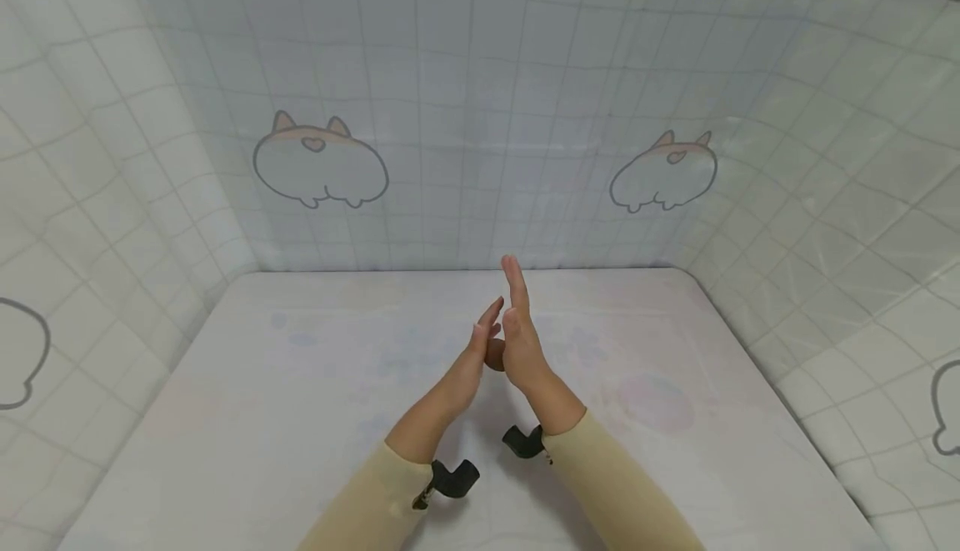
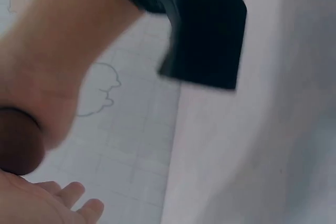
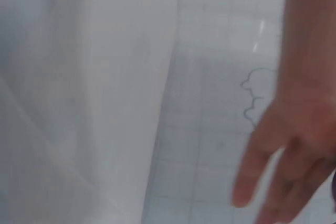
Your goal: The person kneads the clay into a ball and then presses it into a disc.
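A smooth brown ball (image 1: pixel 495 355) sits between the two palms, above the white table, in the head view. My left hand (image 1: pixel 467 370) lies against its left side, fingers extended forward and upward. From the right, the palm of my right hand (image 1: pixel 525 351) faces the ball, its fingers straight and pointing up. The left wrist view has the ball (image 2: pixel 20 142) at its left edge, between a hand's heel above and fingers (image 2: pixel 71 195) below. Straight, spread fingers (image 3: pixel 252 174) show in the right wrist view, where the ball is almost wholly out of frame.
Under the hands spreads a white table (image 1: pixel 300 393) with faint pastel patches. A grid-patterned sheet (image 1: pixel 480 117) with cartoon animals rises behind it and at both sides. Black angled camera mounts (image 1: pixel 456 479) stick out from the cream sleeves (image 1: pixel 375 501).
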The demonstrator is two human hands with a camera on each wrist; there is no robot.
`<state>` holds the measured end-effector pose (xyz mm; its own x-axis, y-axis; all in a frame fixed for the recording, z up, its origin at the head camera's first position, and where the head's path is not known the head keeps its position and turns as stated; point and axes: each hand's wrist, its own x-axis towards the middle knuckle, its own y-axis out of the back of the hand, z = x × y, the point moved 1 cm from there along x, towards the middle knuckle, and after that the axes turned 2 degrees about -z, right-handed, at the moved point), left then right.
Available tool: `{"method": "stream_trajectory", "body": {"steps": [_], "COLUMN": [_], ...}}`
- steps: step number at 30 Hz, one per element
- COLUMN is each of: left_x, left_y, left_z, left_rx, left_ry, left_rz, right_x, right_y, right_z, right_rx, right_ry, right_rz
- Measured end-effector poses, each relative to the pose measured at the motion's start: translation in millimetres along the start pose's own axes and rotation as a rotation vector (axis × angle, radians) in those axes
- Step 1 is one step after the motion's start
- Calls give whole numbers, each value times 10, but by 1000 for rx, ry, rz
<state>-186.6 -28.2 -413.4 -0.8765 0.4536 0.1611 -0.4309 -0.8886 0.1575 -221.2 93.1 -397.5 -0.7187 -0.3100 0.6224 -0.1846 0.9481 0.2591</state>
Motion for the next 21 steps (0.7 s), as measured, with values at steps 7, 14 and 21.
{"method": "stream_trajectory", "body": {"steps": [7, 14, 21], "left_x": [-30, -20, -3], "left_y": [-9, -1, 50], "left_z": [53, 76, 116], "left_rx": [-53, -172, -292], "left_ry": [-34, -127, -247], "left_rz": [-22, -46, -7], "right_x": [19, -5, -70], "right_y": [14, 14, -19], "right_z": [139, 261, 299], "right_rx": [1, -17, -64], "right_ry": [-97, -182, -236], "right_rz": [-9, -39, -117]}}
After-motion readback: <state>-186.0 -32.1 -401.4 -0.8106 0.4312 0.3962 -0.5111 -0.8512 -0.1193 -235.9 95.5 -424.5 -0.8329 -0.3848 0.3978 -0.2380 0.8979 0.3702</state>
